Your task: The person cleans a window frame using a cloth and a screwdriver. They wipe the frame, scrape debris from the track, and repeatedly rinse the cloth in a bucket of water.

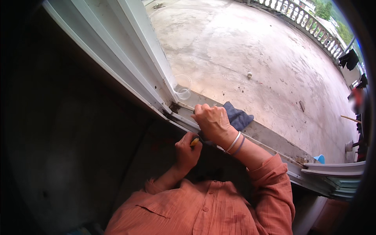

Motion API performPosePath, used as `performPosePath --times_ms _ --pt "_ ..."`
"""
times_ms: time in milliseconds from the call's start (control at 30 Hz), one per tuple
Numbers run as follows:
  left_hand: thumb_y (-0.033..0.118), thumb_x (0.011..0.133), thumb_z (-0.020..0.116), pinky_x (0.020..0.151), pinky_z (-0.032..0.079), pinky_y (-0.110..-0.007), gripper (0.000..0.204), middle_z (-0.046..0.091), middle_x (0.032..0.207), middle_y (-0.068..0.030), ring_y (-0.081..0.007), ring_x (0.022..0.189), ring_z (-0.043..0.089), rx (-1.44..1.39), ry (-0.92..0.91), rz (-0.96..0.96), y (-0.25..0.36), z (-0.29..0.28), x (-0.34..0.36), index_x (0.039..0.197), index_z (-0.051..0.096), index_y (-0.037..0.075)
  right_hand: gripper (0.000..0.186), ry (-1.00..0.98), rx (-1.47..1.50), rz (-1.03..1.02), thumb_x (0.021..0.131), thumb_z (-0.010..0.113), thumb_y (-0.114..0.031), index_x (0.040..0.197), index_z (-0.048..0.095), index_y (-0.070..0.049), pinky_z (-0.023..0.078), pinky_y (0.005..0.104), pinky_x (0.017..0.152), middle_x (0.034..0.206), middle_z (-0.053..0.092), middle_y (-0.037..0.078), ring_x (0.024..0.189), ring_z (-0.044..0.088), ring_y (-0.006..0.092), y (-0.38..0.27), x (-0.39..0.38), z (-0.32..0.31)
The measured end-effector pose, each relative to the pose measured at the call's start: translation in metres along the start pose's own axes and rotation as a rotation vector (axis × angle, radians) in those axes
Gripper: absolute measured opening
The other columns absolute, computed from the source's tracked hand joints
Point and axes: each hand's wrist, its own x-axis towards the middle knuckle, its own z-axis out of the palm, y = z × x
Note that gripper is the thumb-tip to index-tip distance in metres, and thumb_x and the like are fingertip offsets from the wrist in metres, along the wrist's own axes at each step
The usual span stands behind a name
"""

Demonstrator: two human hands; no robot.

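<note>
My left hand (187, 150) is closed round a small yellow object (194, 141), perhaps a handle, just below the white metal sill track (182, 124). My right hand (213, 122) is bent over that track with its fingers curled; what they hold is hidden. Right beside it a dark grey-blue cloth (239, 116) lies crumpled on the ledge. A clear plastic cup (183, 87) stands at the track's left corner, against the white door frame (145, 64). Dark grime shows in the track's corner.
Outside lies a concrete terrace (211, 43) with a small pale object (249, 75) and a balustrade (301, 23) behind. A blue plastic item (319, 158) and dark hanging things (348, 58) are at the right. A white sliding panel (333, 168) sits at the sill's right end.
</note>
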Motion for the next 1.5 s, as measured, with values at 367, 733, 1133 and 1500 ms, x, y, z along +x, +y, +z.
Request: performPosePath --times_ms 367,733,1133,1500 --pt "0.009 0.084 0.061 0.064 0.05 -0.045 0.013 0.059 0.08 -0.0202 -0.0447 0.076 0.061 -0.033 0.035 0.006 0.003 0.002 -0.002 0.095 0.056 0.002 0.011 0.468 0.347 -0.199 0.087 0.068 -0.013 0.085 0.059 -0.008 0.049 0.0386 0.056 0.076 0.062 0.009 0.064 0.063 0.0314 -0.006 0.052 -0.035" --pt "0.013 0.084 0.062 0.064 0.05 -0.047 0.016 0.061 0.084 -0.0187 -0.0436 0.079 0.062 -0.037 0.023 -0.004 -0.002 0.004 -0.005 0.095 0.056 0.003 0.033 0.71 1.854 -0.006 0.106 0.048 -0.03 0.088 0.055 -0.003 0.039 0.0256 0.05 0.065 0.049 -0.001 0.053 0.044 0.0089 -0.038 0.069 -0.005" --pt "0.011 0.081 0.064 0.064 0.052 -0.044 0.017 0.062 0.082 -0.0189 -0.0418 0.077 0.063 -0.052 0.026 -0.022 0.001 0.001 -0.002 0.095 0.057 0.003 0.043 0.644 1.455 -0.168 0.109 0.037 -0.03 0.073 0.04 -0.006 0.025 0.0254 0.042 0.054 0.035 0.0 0.045 0.031 0.0084 -0.04 0.075 -0.005" --pt "0.011 0.082 0.062 0.065 0.051 -0.045 0.016 0.061 0.083 -0.0188 -0.042 0.078 0.063 -0.049 0.049 0.023 -0.008 0.002 -0.005 0.095 0.057 0.003 0.046 0.55 1.391 -0.041 0.108 0.038 -0.022 0.066 0.045 -0.004 0.032 0.0252 0.045 0.053 0.046 0.001 0.047 0.042 0.0085 -0.043 0.066 -0.011"
